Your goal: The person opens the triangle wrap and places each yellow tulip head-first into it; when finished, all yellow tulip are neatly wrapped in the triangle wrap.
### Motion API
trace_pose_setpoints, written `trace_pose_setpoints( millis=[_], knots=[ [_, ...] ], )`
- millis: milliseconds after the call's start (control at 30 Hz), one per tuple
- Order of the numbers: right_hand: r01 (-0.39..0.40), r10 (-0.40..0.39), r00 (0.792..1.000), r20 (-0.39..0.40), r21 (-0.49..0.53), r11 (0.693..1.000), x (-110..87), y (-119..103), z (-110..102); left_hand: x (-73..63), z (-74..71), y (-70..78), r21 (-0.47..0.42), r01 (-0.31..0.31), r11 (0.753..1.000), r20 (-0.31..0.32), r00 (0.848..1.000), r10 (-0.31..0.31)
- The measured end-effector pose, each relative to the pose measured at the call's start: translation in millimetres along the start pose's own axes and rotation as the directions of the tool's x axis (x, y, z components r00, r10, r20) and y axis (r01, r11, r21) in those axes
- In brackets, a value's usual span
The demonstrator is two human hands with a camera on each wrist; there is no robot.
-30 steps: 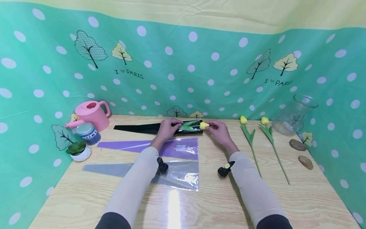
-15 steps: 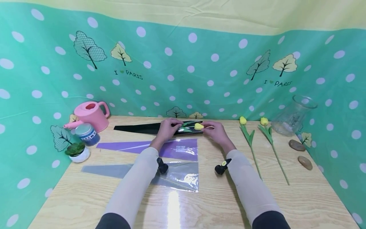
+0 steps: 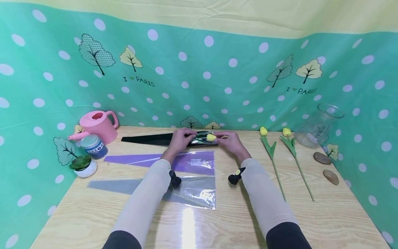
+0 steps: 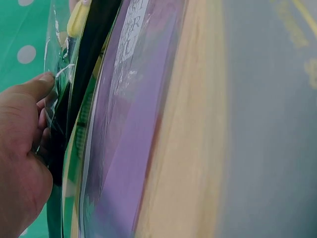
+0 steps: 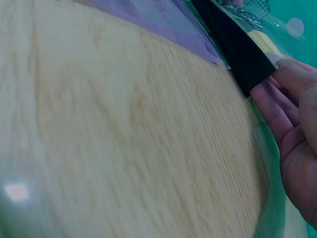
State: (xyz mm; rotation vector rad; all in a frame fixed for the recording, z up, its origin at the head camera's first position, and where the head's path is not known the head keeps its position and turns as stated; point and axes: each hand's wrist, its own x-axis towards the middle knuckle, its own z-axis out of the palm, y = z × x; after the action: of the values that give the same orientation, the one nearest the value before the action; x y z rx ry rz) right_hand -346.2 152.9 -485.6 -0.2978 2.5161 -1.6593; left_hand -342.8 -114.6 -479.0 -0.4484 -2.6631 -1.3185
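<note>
In the head view a black flower sleeve (image 3: 149, 139) with a clear front lies at the back of the table. My left hand (image 3: 181, 140) grips the sleeve, thumb on the clear film and fingers behind it, as the left wrist view also shows. Inside the sleeve's wide end lies a yellow tulip (image 3: 211, 137), its bloom toward the right and its green leaves under the film. My right hand (image 3: 230, 141) pinches the bloom's tip at that mouth. In the right wrist view its thumb is by the yellow bloom (image 5: 263, 42) and the other fingers lie under the black edge.
Nearer me lie a purple sleeve (image 3: 183, 163) and a grey one (image 3: 133, 186). Two yellow tulips (image 3: 272, 155) (image 3: 293, 152), a glass vase (image 3: 314, 131) and two stones (image 3: 322, 158) are at the right. A pink watering can (image 3: 101, 126), a blue jar (image 3: 95, 148) and a potted succulent (image 3: 85, 166) stand left.
My right hand has moved left, and the tulip has slid deeper into the black sleeve, its bloom passing inside the mouth. My left hand keeps its hold with hardly any movement.
</note>
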Motion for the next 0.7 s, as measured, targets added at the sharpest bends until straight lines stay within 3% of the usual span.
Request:
trace_pose_setpoints(
  millis=[467,700],
  knots=[
    [0.026,-0.026,1.000,0.000,0.004,1.000,9.6,-3.0,16.9,1.5,-0.1,-3.9,0.008,0.029,1.000,-0.015,0.999,-0.029],
    [0.011,-0.011,0.998,-0.057,0.011,1.000,6.6,-5.1,19.7,3.1,0.1,-6.0,0.001,0.043,0.999,-0.019,0.999,-0.043]
  ],
)
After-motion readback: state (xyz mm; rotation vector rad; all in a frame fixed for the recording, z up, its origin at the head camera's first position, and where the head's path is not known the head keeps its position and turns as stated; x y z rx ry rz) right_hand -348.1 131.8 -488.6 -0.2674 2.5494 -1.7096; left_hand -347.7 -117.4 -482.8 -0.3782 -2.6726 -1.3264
